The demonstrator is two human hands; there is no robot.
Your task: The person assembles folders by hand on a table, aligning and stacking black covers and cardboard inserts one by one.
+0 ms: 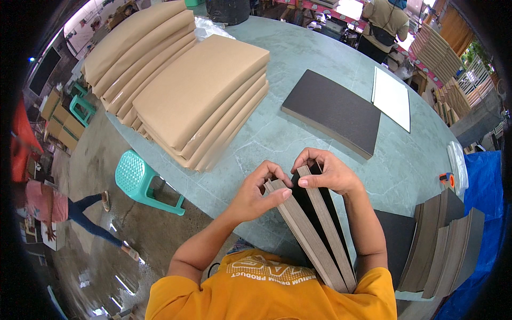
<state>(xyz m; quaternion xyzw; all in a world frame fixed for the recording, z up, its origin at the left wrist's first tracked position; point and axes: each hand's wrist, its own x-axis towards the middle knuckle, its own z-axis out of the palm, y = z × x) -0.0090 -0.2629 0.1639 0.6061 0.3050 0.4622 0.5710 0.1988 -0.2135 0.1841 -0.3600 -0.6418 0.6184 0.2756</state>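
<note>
Cardboard bundles [305,234] by the worktop's [261,136] near edge are pinched by left hand [255,191] and right hand [335,172], one each (likely against splaying).

At the centre of the head view, the left hand [260,191] grips one bundle of dark boards [304,229] and the right hand [332,172] another bundle [327,229], their tops tilted toward eleven o'clock. Around them on the green table [277,120], brown-wrapped packs [200,88] lie at eleven, a dark stack [335,109] and white sheet [391,98] at two, more boards [453,245] at four. A teal stool [137,175] stands at nine.
</note>
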